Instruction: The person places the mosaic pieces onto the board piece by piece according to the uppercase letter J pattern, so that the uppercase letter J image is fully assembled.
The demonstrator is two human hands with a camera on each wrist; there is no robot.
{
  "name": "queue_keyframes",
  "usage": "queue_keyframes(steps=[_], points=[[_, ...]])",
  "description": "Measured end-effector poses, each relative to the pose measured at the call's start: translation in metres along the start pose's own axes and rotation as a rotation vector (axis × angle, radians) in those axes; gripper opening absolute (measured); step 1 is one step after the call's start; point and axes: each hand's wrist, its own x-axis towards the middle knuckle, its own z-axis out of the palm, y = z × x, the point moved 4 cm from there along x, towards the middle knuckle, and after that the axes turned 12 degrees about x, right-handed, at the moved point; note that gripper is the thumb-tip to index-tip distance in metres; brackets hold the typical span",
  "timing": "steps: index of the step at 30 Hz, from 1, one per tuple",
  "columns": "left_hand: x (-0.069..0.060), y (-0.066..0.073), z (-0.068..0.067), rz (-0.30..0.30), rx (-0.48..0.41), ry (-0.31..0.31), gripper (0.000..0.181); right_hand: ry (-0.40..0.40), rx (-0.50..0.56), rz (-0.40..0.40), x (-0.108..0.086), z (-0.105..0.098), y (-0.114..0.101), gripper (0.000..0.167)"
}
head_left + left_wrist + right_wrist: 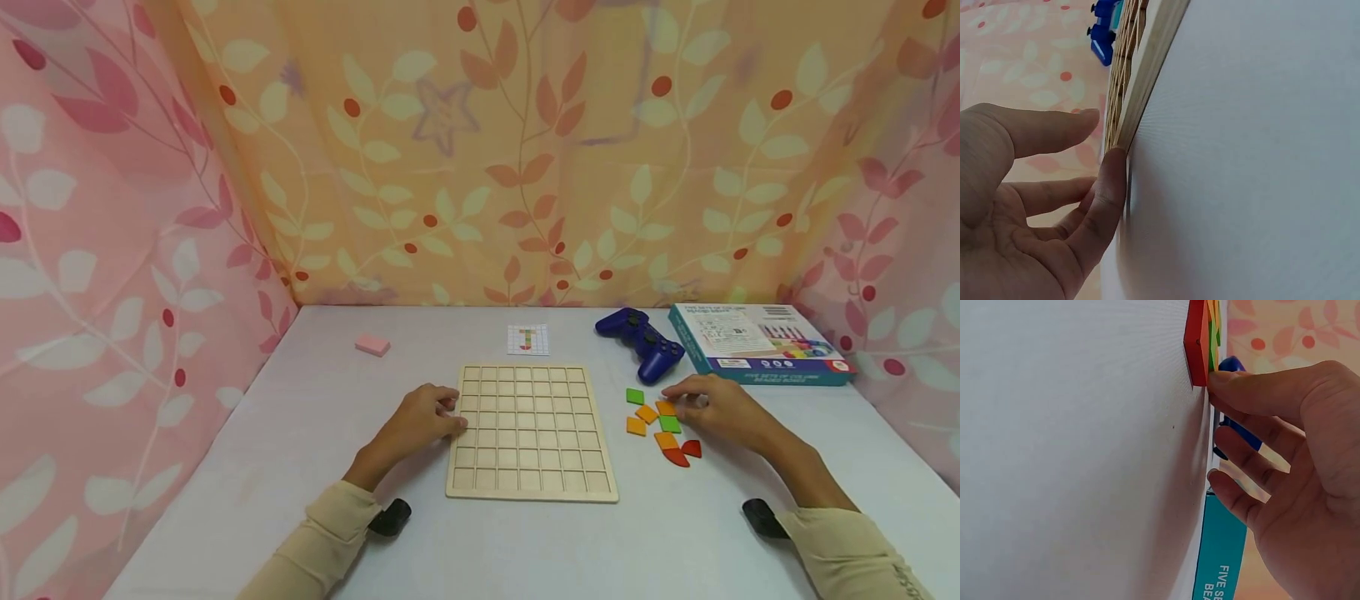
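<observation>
In the head view my left hand (pixel 420 423) is at the left edge of a wooden grid board (pixel 531 433). The left wrist view shows a fingertip of this hand (pixel 1094 156) against the side of the board (pixel 1154 69), with the thumb apart from the fingers. My right hand (pixel 723 410) has its thumb and index finger at the right end of an orange tile (pixel 664 407). In the right wrist view these two fingertips of the hand (pixel 1213 390) lie close together beside a red piece (pixel 1196 344); their contact with the orange tile is hidden.
Several green, orange and red pieces (pixel 670 424) lie right of the board. Behind it is a pattern card (pixel 528 340). A blue game controller (pixel 642 343) and a teal box (pixel 772 375) stand at the back right, a pink block (pixel 372 345) at the back left.
</observation>
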Motion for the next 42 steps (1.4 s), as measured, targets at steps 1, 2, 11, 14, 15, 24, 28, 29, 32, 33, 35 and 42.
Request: queue_keyframes(steps=[1,2,11,14,15,24,28,29,32,33,35,42], points=[[0.000,0.000,0.000,-0.001,0.000,0.001,0.054,-0.001,0.000,0.003,0.000,0.000,0.000,0.030],[0.000,-0.001,0.000,-0.006,-0.001,-0.001,0.054,-0.004,0.001,0.001,0.000,0.001,0.000,0.030],[-0.001,-0.001,0.001,-0.008,-0.016,0.001,0.060,-0.013,-0.042,-0.030,0.001,0.001,-0.005,0.032],[0.000,0.000,0.001,-0.007,-0.014,-0.008,0.061,-0.005,-0.046,-0.029,-0.001,0.000,-0.007,0.034],[0.000,0.000,0.001,-0.005,-0.013,-0.015,0.061,-0.002,-0.045,-0.028,-0.002,0.000,-0.008,0.035],[0.003,0.004,-0.001,0.023,0.043,-0.066,0.054,-0.010,0.013,-0.037,0.006,0.012,-0.026,0.037],[0.005,0.005,-0.001,0.013,0.038,-0.078,0.056,-0.023,0.049,-0.062,0.015,0.020,-0.039,0.033],[0.005,0.005,-0.001,0.011,0.034,-0.078,0.057,-0.024,0.053,-0.076,0.018,0.022,-0.043,0.032],[0.005,0.005,-0.002,0.013,0.023,-0.073,0.057,-0.032,0.067,-0.113,0.027,0.030,-0.055,0.033],[0.004,0.004,-0.002,0.015,0.019,-0.072,0.057,-0.035,0.066,-0.128,0.030,0.034,-0.059,0.033],[0.004,0.004,-0.002,0.016,0.017,-0.069,0.056,-0.048,0.067,-0.156,0.036,0.041,-0.068,0.035],[0.006,0.002,-0.001,0.012,0.020,-0.074,0.060,-0.102,0.110,-0.271,0.058,0.069,-0.094,0.035]])
